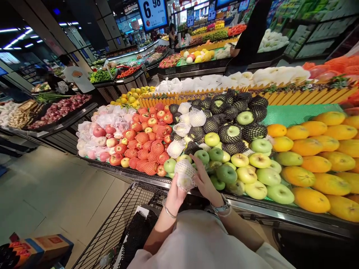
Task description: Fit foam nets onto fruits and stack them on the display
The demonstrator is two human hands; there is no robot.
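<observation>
I hold a fruit wrapped in white foam netting (185,174) between both hands at the front edge of a fruit display. My left hand (174,195) grips it from below and the left. My right hand (205,182) rests on its right side, fingers spread against the net. Bare green apples (246,173) lie just right of my hands. Behind them are apples in black netting (230,112) and apples in orange netting (146,147).
A wire shopping cart (117,224) stands below my hands holding black netting. Yellow mangoes (322,160) fill the right side, bagged pink apples (101,130) the left. A person in black (249,37) stands at a far stand. A cardboard box (42,244) sits at lower left.
</observation>
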